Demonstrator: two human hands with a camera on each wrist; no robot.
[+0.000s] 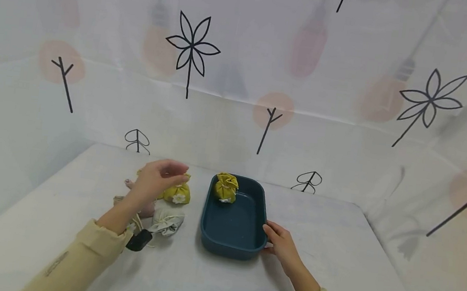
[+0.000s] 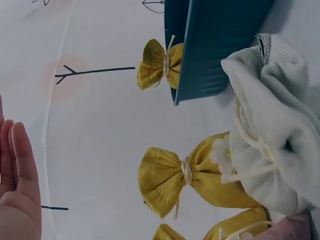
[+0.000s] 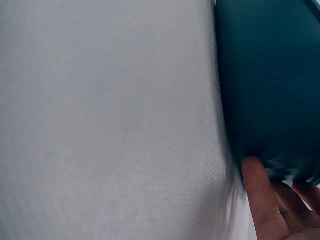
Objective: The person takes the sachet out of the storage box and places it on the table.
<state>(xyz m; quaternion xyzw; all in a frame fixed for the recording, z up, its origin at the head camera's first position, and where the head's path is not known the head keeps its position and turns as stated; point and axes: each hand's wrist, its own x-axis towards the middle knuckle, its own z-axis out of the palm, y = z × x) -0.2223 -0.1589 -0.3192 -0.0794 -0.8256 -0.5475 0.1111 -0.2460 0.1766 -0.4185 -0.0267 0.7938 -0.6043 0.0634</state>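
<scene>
My left hand (image 1: 159, 178) hovers over a yellow drawstring pouch (image 1: 178, 194) with a white flower, its fingers loosely bent and nothing between them. In the left wrist view that pouch (image 2: 187, 172) lies apart from the straight fingers (image 2: 24, 155). A dark blue rectangular box (image 1: 228, 249) stands in front of me. Inside its far left corner sits another yellow pouch (image 1: 226, 188), tied at the neck. My right hand (image 1: 284, 249) grips the box's right side near the front corner, its fingertips against the wall in the right wrist view.
Left of the box, a pale grey pouch (image 1: 167, 221) lies nearest it, and a pinkish pouch (image 1: 147, 209) sits beneath the left forearm. More pouches there are partly hidden. A patterned white cloth (image 1: 226, 130) hangs behind the white table (image 1: 326, 242).
</scene>
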